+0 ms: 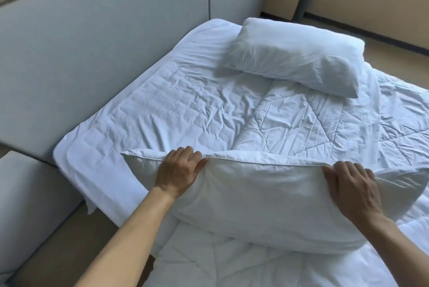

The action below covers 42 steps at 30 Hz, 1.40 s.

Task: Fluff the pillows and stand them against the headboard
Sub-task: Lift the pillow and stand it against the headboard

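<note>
A: Left grip (178, 171): fingers curled over the top seam of the near pillow (267, 200), thumb on the face toward us. Grasping it.

B: Right grip (351, 185)?

A: Same. Clenched on that seam, nearer the right corner. The pillow stands on its long edge on the quilt (197, 105), at the near side of the bed, well apart from the headboard (104, 42).

B: Risks?

A: Both holds seem to take mostly edge cloth, and the filling sits below. A hard shake could pull the cover through the fingers. The stuffing could also bunch at the bottom and leave the top limp. The left corner pokes out past the grip, unsupported.

B: And further out?

A: The quilt is creased and soft. Dragging the pillow across would likely rumple it more. Stood on it too upright, the pillow may slump forward off the headboard.

B: Second pillow?

A: The far pillow (294, 56) lies flat near the far corner, not leaning on the headboard. Likely not yet done, and easy to forget.
</note>
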{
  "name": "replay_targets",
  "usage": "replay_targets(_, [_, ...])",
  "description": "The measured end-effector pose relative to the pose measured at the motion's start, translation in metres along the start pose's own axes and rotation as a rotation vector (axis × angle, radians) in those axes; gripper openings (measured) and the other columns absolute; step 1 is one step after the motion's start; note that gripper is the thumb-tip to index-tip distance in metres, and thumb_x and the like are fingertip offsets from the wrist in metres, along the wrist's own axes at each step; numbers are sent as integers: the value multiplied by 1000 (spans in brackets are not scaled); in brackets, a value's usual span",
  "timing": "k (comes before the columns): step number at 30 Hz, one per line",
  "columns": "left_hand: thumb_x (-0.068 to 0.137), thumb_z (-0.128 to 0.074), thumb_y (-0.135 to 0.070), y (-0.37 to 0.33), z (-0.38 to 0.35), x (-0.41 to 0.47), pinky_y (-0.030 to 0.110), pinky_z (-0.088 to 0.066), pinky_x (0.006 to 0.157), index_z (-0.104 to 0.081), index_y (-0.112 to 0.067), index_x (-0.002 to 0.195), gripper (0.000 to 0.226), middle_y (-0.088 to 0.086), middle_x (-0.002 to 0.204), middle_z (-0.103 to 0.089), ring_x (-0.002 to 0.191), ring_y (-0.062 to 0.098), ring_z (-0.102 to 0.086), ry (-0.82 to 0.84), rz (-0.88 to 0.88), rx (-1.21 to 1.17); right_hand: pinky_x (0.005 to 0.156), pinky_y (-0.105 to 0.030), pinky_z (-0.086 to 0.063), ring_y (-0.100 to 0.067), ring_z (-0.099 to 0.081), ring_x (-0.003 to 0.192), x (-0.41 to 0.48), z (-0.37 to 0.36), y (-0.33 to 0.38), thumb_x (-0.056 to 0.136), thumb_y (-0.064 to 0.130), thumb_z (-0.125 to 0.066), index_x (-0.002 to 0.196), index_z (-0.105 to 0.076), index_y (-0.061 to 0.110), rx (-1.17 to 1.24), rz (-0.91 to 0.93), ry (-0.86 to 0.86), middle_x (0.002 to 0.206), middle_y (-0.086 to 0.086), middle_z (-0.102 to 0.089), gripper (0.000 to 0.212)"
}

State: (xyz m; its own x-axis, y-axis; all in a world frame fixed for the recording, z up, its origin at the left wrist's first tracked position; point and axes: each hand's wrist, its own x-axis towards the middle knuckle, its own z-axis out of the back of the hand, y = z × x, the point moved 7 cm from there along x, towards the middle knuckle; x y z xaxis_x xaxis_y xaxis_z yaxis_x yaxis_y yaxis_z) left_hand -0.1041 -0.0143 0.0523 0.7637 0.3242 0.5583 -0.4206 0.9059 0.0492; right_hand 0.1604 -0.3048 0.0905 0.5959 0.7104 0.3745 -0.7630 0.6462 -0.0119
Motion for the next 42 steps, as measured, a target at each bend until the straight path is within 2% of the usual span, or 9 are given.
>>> replay_targets(6, [106,-47,-40,10,64,19,38,-42,53,-60,-13,75,43,4,67,-50,60,27,-52,-54,-28,17,65,-48,-41,-41,-56,64,30,43,9,103,38,-38,71,-49,10,46,71,-52,64,-11,-51,43])
replay_targets(10, [107,-45,-40,24,123,9,37,-41,53,-59,-15,73,44,3,66,-50,60,26,-52,-74,-12,65,65,-48,-42,-40,-57,63,29,81,36,103,39,-38,71,-49,11,67,104,-97,64,-10,-51,44])
replay_targets(21, [108,-44,-37,115,297,-64,43,-44,55,-57,-11,73,45,7,66,-52,60,32,-55,-187,91,216,70,-45,-41,-37,-58,69,27,197,174,105,42,-40,77,-54,10,169,244,-283,72,-11,-58,45])
replay_targets(26, [107,-44,-36,150,345,-94,42,-42,56,-56,-11,72,45,7,64,-51,58,33,-55,-214,152,293,69,-45,-44,-38,-57,70,36,220,231,105,42,-42,78,-54,10,193,339,-308,73,-12,-58,43])
replay_targets(30, [107,-45,-36,188,350,-118,43,-42,55,-56,-11,71,46,8,63,-50,59,34,-55,-204,223,337,67,-45,-44,-38,-57,69,63,203,286,106,43,-40,77,-54,10,236,437,-276,71,-11,-56,45])
replay_targets(35, [108,-44,-37,193,339,-115,40,-39,54,-56,-13,69,48,6,61,-50,58,31,-56,-201,236,352,64,-47,-46,-39,-57,67,90,183,297,105,40,-43,77,-54,9,208,470,-315,70,-13,-56,43])
replay_targets(42, [108,-46,-36,247,297,-86,39,-40,53,-55,-14,69,45,4,62,-51,57,28,-55,-172,355,400,66,-47,-43,-41,-58,68,206,126,362,105,39,-43,77,-52,8,236,547,-273,70,-16,-58,42])
